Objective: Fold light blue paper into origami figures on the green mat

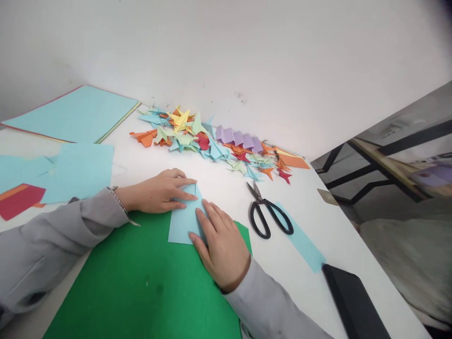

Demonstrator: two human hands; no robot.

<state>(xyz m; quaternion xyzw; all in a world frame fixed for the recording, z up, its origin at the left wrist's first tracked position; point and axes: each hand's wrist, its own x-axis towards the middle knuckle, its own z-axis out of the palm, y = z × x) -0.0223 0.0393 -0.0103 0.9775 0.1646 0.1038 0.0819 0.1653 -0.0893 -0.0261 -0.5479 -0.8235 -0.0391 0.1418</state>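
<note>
A folded light blue sheet of paper (181, 226) lies flat over the far edge of a green mat (141, 268). Its far end narrows toward a point, and a crease line shows near the top. My left hand (164, 192) rests palm down on the paper's upper left, fingers stretched across it. From the right, my right hand (221, 240) lies on the paper with fingers extended and the thumb near its bottom edge. Both hands press the paper and grip nothing. Part of its right side is hidden under my right hand.
Black-handled scissors (261, 205) lie partly open beside a blue paper strip (307, 245). A dark flat device (353, 301) sits at the right edge. Many folded paper pieces (212, 146) line the wall. Coloured sheets (77, 113) and a red folded piece (23, 200) are at left.
</note>
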